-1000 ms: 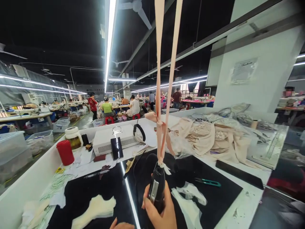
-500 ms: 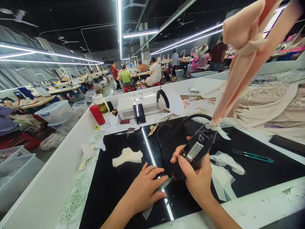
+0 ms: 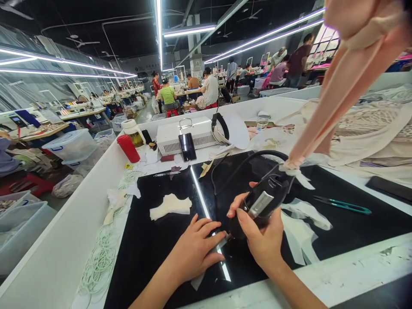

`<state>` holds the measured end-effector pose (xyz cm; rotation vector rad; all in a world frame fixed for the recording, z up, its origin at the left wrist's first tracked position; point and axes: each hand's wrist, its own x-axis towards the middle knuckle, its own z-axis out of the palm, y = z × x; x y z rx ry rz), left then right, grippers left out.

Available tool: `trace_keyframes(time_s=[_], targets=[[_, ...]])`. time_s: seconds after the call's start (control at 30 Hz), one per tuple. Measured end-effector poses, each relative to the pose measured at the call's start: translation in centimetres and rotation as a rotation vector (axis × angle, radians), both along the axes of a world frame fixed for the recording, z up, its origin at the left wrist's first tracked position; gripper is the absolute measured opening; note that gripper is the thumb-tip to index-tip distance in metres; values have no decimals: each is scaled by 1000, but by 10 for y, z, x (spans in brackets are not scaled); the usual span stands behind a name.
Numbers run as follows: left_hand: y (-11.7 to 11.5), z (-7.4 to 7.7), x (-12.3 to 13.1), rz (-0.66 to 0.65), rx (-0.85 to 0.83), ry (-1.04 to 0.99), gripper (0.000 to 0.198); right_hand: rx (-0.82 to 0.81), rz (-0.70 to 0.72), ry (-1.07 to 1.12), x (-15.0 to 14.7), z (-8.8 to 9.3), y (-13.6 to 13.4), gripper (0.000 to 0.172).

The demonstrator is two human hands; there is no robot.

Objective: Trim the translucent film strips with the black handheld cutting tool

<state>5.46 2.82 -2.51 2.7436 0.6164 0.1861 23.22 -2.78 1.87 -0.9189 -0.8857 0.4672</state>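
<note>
My right hand (image 3: 267, 238) is wrapped around a black corded power tool (image 3: 273, 189) with a shiny metal plate on its side. The tool's tip points down and left, close to my left fingertips. A pink fabric strap (image 3: 322, 111) is tied at the tool's back end. My left hand (image 3: 193, 246) lies flat with fingers spread on the glossy black board (image 3: 141, 262). Under it is a thin pale piece, whose end (image 3: 197, 281) shows below the wrist side; most of it is hidden. Stacked cream fabric pieces (image 3: 172, 206) lie beyond that hand.
Pale scraps (image 3: 298, 238) and teal snips or tweezers (image 3: 344, 205) lie on the right. Looped cord (image 3: 99, 257) lines the left side wall. A white metal box (image 3: 167, 139), a phone (image 3: 187, 146) and a red cup (image 3: 128, 148) stand at the back. People work farther off.
The view has tilted down slightly. The tool in my right hand has shifted a little left, toward my left fingers. My left hand stays flat in nearly the same place.
</note>
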Motion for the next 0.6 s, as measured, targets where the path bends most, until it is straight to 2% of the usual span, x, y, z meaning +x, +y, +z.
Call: trace_keyframes(time_s=[0.1, 0.2, 0.3, 0.47, 0.53, 0.6], targets=[[0, 2, 1, 0, -27, 15, 51, -23, -36, -37, -1, 1, -1, 31], [1, 5, 0, 8, -98, -14, 53, -43, -52, -55, -2, 2, -1, 27], [3, 9, -5, 102, -201, -99, 42, -37, -55, -58, -1, 6, -2, 27], [6, 15, -20, 284, -262, -144, 17, -73, -28, -149, 12, 14, -5, 31], [7, 15, -24, 317, -288, -145, 18, -130, -57, -233, 20, 15, -6, 36], [7, 13, -25, 334, -315, -152, 19, -150, -140, -294, 26, 13, -7, 49]])
